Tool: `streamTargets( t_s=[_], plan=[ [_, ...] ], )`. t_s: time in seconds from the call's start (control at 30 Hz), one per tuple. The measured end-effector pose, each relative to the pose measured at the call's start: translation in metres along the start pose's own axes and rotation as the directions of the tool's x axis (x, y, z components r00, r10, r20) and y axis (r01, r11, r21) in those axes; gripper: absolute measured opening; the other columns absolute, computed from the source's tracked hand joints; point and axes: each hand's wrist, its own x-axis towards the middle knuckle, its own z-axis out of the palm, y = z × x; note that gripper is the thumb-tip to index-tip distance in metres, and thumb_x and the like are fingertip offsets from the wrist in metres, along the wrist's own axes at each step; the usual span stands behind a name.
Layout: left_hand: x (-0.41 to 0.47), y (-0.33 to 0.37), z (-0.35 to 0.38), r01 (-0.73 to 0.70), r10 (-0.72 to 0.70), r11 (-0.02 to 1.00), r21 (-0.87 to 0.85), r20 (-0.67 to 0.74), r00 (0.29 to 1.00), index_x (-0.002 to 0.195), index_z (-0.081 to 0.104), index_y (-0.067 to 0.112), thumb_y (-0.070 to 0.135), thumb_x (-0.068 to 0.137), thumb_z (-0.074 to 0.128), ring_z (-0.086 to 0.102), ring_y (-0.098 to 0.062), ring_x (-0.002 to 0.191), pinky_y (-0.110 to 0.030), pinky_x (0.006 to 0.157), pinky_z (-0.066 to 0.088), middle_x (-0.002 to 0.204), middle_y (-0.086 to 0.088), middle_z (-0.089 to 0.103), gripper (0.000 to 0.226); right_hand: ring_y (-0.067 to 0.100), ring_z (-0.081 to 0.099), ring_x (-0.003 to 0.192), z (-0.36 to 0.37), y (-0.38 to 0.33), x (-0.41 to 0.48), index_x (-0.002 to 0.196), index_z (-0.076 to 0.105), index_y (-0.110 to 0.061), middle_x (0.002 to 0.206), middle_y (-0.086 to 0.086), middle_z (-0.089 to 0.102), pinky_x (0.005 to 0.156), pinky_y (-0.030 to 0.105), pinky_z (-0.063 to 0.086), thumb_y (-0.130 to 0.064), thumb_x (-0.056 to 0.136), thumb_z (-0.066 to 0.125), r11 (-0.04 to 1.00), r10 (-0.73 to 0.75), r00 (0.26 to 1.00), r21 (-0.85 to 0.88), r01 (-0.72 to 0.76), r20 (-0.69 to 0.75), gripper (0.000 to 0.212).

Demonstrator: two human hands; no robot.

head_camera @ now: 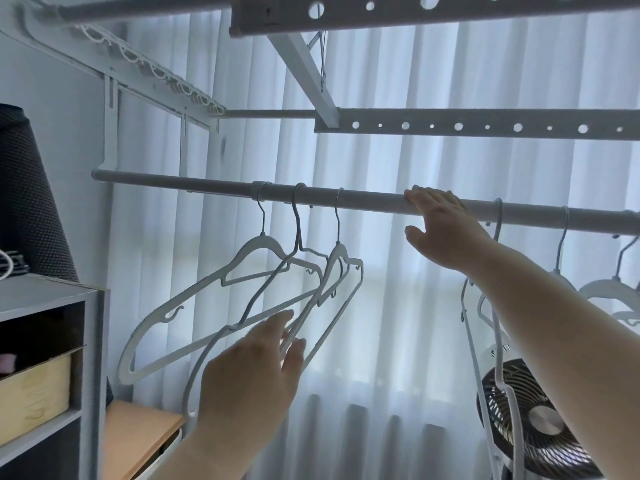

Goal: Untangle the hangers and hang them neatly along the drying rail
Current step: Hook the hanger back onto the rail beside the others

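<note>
A sheer curtain [398, 323] is seen across the whole background, lit from behind. Overhead, a perforated rack [485, 128] is mounted, and below it a rail [207, 183] is run from left to right. A shelf [45, 296] is placed at the left edge and a fan [540, 420] at lower right, beneath the rail.

Three tangled hangers [262, 241] are hooked close together on the left part of the rail, their frames crossed and tilted down to the left. More hangers [604, 285] are hung on the right part, spaced apart, partly hidden by a forearm.

The right hand [446, 226] is laid on the rail between the two groups, fingers draped over the top and the thumb spread wide below, not closed round it. The left hand [252, 375] is raised to the tangled set, fingers straight and loosely spread, their tips touching the lower bars; nothing is gripped.
</note>
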Motion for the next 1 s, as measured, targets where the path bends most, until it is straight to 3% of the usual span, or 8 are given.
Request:
streamTargets(
  t_s=[0.1, 0.23, 0.37, 0.5, 0.63, 0.73, 0.9, 1.0],
  plan=[
    [-0.006, -0.003, 0.003, -0.175, 0.171, 0.984, -0.034, -0.1, 0.98, 0.104, 0.063, 0.019, 0.037, 0.08, 0.046, 0.065, -0.019, 0.087, -0.029, 0.07, 0.054, 0.099, 0.004, 0.07, 0.034, 0.017, 0.014, 0.144, -0.006, -0.003, -0.019, 0.145, 0.024, -0.014, 0.155, 0.001, 0.023, 0.117, 0.028, 0.008, -0.016, 0.093, 0.043, 0.994, 0.062, 0.996, 0.093, -0.057, -0.057, 0.056],
    [-0.022, 0.007, 0.006, -0.407, 0.326, 0.86, -0.308, -0.281, 0.903, 0.102, 0.054, 0.027, 0.05, 0.089, 0.033, 0.048, -0.009, 0.098, -0.015, 0.089, 0.036, 0.103, 0.013, 0.06, 0.034, 0.017, 0.022, 0.141, -0.018, -0.006, -0.069, 0.14, 0.037, -0.014, 0.148, 0.0, 0.036, 0.114, 0.025, 0.011, -0.017, 0.092, 0.046, 0.989, 0.126, 0.974, 0.094, -0.11, -0.186, 0.049],
    [-0.037, 0.022, 0.007, -0.501, 0.385, 0.753, -0.426, -0.333, 0.861, 0.1, 0.053, 0.03, 0.054, 0.09, 0.025, 0.049, -0.005, 0.098, -0.002, 0.091, 0.029, 0.106, 0.015, 0.052, 0.038, 0.017, 0.03, 0.136, -0.029, -0.007, -0.134, 0.128, 0.052, -0.013, 0.138, -0.001, 0.05, 0.106, 0.016, 0.014, -0.013, 0.09, 0.05, 0.967, 0.25, 0.911, 0.137, -0.216, -0.327, 0.038],
    [-0.054, 0.041, 0.01, -0.489, 0.384, 0.712, -0.504, -0.304, 0.872, 0.1, 0.054, 0.03, 0.053, 0.09, 0.028, 0.046, 0.005, 0.105, -0.003, 0.095, 0.029, 0.104, 0.017, 0.059, 0.036, 0.028, 0.043, 0.125, -0.035, -0.001, -0.186, 0.117, 0.061, -0.005, 0.124, 0.011, 0.06, 0.099, 0.02, 0.023, -0.019, 0.076, 0.045, 0.908, 0.417, 0.833, 0.131, -0.397, -0.363, 0.046],
    [-0.068, 0.055, 0.014, -0.483, 0.449, 0.787, -0.384, -0.181, 0.875, 0.098, 0.065, 0.022, 0.038, 0.078, 0.043, 0.046, -0.007, 0.102, -0.024, 0.103, 0.021, 0.097, 0.005, 0.071, 0.035, 0.03, 0.044, 0.117, -0.043, 0.012, -0.216, 0.127, 0.053, -0.007, 0.126, 0.016, 0.057, 0.093, 0.03, 0.034, -0.019, 0.09, 0.05, 0.776, 0.631, 0.75, 0.158, -0.611, -0.199, 0.039],
    [-0.073, 0.049, 0.014, -0.439, 0.439, 0.855, -0.278, -0.067, 0.896, 0.096, 0.067, 0.021, 0.04, 0.076, 0.041, 0.043, -0.008, 0.102, -0.032, 0.099, 0.022, 0.095, 0.005, 0.073, 0.038, 0.024, 0.048, 0.094, -0.04, 0.021, -0.226, 0.128, 0.048, -0.011, 0.119, 0.014, 0.059, 0.079, 0.03, 0.036, -0.013, 0.09, 0.052, 0.71, 0.696, 0.713, 0.234, -0.664, -0.088, 0.039],
    [-0.08, 0.05, 0.0, -0.449, 0.459, 0.81, -0.378, -0.068, 0.886, 0.095, 0.067, 0.022, 0.04, 0.076, 0.042, 0.045, -0.005, 0.096, -0.021, 0.084, 0.047, 0.09, 0.014, 0.069, 0.036, 0.017, 0.047, 0.093, -0.031, 0.035, -0.228, 0.134, 0.041, -0.014, 0.124, 0.006, 0.054, 0.078, 0.027, 0.034, -0.014, 0.091, 0.051, 0.643, 0.737, 0.674, 0.365, -0.673, -0.055, 0.044],
    [-0.082, 0.074, -0.011, -0.192, 0.328, 0.756, -0.625, 0.107, 0.939, 0.095, 0.05, 0.049, 0.061, 0.066, 0.035, 0.045, 0.017, 0.094, -0.007, 0.072, 0.043, 0.088, 0.037, 0.049, 0.034, 0.011, 0.047, 0.069, -0.022, 0.043, -0.233, 0.13, 0.045, -0.014, 0.108, 0.003, 0.055, 0.066, 0.021, 0.038, -0.012, 0.091, 0.05, 0.619, 0.728, 0.685, 0.455, -0.64, -0.026, 0.04]
  ],
)
